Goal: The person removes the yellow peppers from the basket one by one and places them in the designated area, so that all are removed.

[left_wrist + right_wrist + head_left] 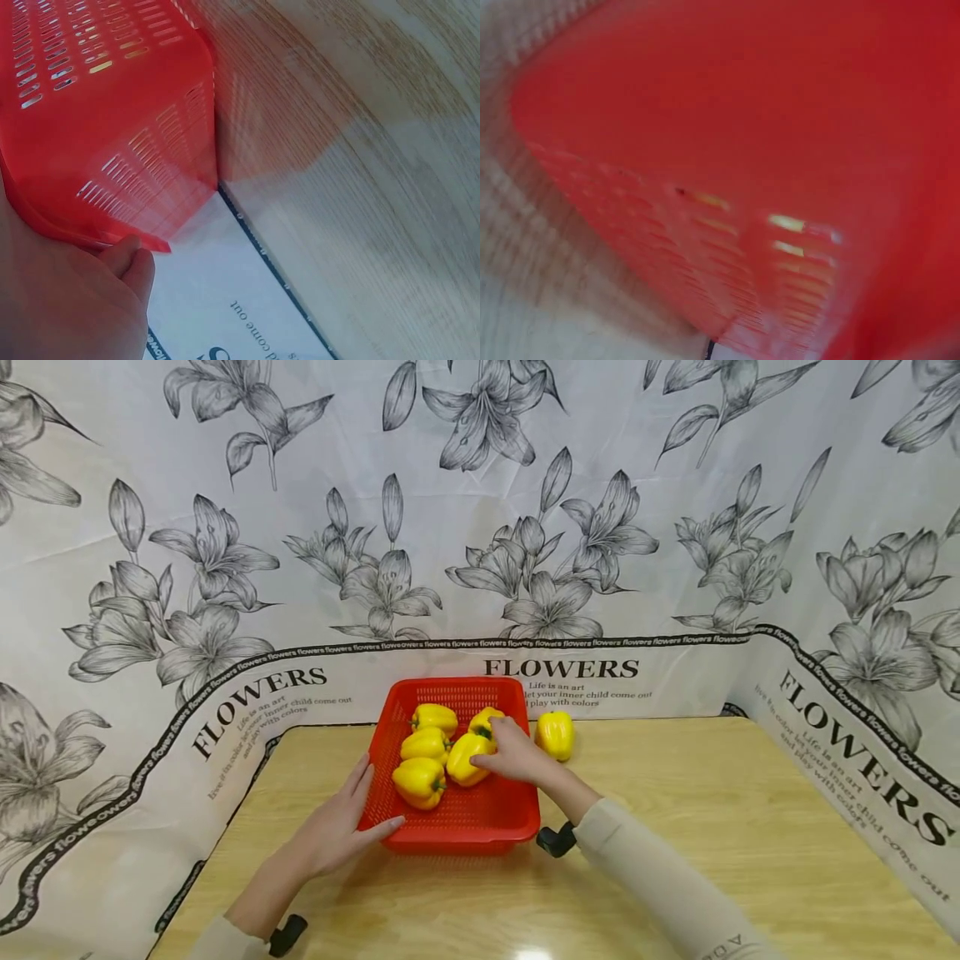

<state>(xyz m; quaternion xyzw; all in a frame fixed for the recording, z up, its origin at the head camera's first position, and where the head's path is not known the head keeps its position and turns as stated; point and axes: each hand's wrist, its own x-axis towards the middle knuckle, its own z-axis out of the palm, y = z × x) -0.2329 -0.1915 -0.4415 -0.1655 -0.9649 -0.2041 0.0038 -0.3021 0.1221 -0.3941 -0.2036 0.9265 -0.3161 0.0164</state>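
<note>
A red perforated plastic basket [480,835] holds several yellow bell peppers [420,782]. My left hand [333,827] lies over its near left corner, with the fingers along the left rim and the thumb over the front rim. Its fingertips touch the rim in the left wrist view. My right hand [517,752] reaches inside at the right, fingers and thumb around a yellow bell pepper [486,718] close to another pepper [468,762]. The hand hides part of both. The right wrist view shows mostly the basket's outer wall [705,135], blurred.
One more yellow bell pepper [555,737] stands on the wooden table [712,810], just right of the basket. White flower-printed cloth [420,568] hangs behind the table and along both sides.
</note>
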